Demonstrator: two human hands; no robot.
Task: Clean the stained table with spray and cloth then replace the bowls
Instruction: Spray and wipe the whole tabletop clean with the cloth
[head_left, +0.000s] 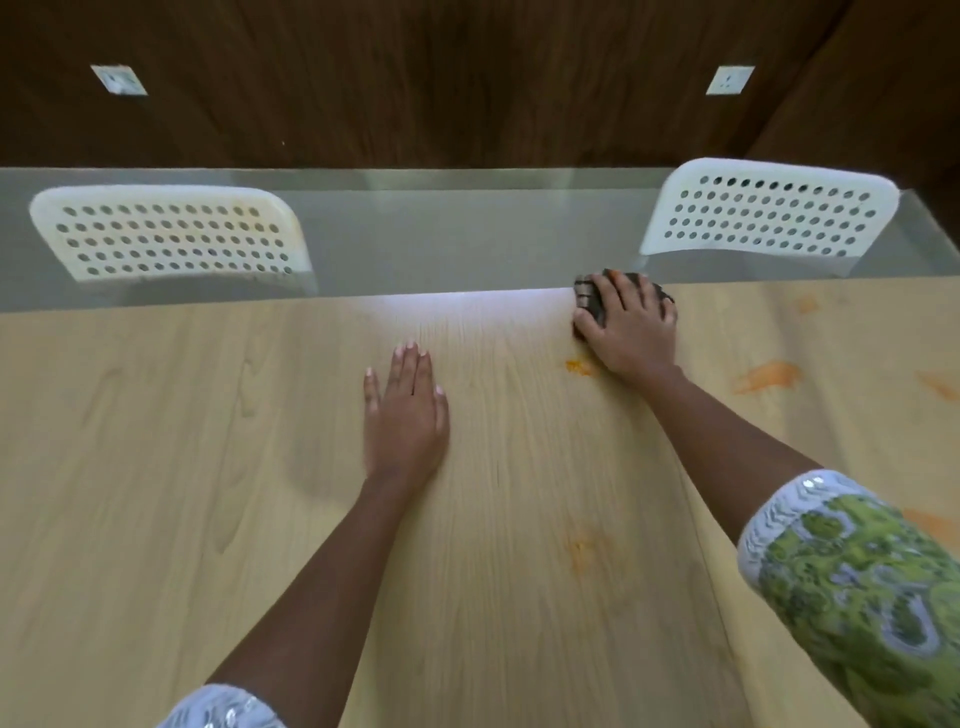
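Note:
A light wood table fills the view. My right hand lies over a dark crumpled cloth at the table's far edge, fingers curled round it and pressing it down. My left hand rests flat on the table's middle, fingers straight and holding nothing. Orange stains mark the wood: a small one just beside my right wrist, a large smear to the right, and a faint one nearer me. No spray bottle or bowls are in view.
A frosted glass divider runs along the table's far edge. Behind it stand two white perforated chair backs, one at the left and one at the right. A dark wood wall with two sockets rises beyond.

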